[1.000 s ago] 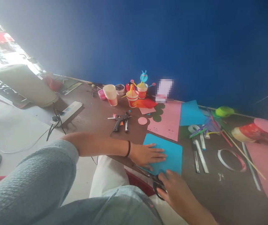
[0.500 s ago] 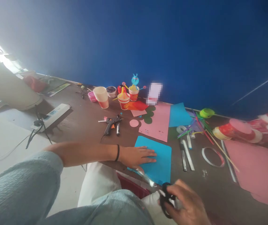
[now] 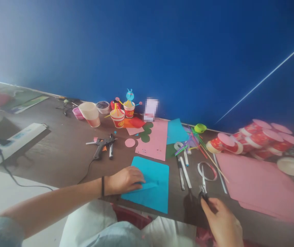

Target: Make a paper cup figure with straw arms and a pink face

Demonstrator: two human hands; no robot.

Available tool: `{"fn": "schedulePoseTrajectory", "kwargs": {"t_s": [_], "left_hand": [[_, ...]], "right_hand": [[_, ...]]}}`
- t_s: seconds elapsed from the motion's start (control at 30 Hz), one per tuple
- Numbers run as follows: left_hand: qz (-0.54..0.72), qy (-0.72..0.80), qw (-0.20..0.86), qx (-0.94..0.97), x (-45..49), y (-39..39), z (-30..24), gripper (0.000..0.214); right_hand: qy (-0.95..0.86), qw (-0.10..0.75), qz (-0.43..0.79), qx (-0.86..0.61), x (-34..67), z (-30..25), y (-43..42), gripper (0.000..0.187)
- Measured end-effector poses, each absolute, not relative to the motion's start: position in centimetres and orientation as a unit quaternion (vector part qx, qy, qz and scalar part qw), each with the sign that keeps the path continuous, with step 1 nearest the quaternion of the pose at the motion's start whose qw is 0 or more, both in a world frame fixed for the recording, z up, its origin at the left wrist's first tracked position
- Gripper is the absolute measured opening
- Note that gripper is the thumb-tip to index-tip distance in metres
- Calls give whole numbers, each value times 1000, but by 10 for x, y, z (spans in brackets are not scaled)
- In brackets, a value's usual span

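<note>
A blue sheet of paper [image 3: 153, 171] lies near the table's front edge. On its left side rests my left hand [image 3: 125, 179], fingers curled in and closed at the sheet. From those fingers a lighter blue strip or raised fold runs across the paper; I cannot tell which. My right hand [image 3: 221, 219] grips scissors [image 3: 203, 187] by their dark handles, to the right of the sheet. The blades point away from me, over the table and in front of a tape roll [image 3: 213, 175].
A glue gun [image 3: 102, 145] lies left of the sheet, its cord trailing. A power strip [image 3: 15, 142] is farther left. Decorated paper cups [image 3: 117, 118] stand at the back. Pens [image 3: 185, 171], pink paper [image 3: 255, 185] and stacked red cups [image 3: 262, 139] lie to the right.
My left hand has gone from flat and spread on the blue sheet to curled at its left side. My right hand has moved right with the scissors, away from the sheet. The view has shifted right.
</note>
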State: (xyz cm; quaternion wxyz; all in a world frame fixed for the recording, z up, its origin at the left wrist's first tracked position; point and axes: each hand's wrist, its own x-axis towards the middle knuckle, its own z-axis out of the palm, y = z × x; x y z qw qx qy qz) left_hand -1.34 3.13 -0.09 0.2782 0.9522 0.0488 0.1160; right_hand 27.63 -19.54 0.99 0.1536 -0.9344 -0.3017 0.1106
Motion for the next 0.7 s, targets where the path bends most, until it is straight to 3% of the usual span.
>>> {"fn": "schedulePoseTrajectory", "kwargs": {"t_s": [0.17,0.4,0.53,0.7], "left_hand": [[89,177,352,915,-14,24,-1,26],[88,337,488,800,-9,12,-1,27],[97,358,572,732,-6,7,0,34],[143,365,616,683,-2,-1,5,46]], "right_hand": [[-340,91,83,-933,292,-2,-183,40],[-359,112,39,-926,288,-1,-183,39],[-365,244,54,-897,261,13,-166,42],[-344,440,384,-736,202,3,-120,59]]}}
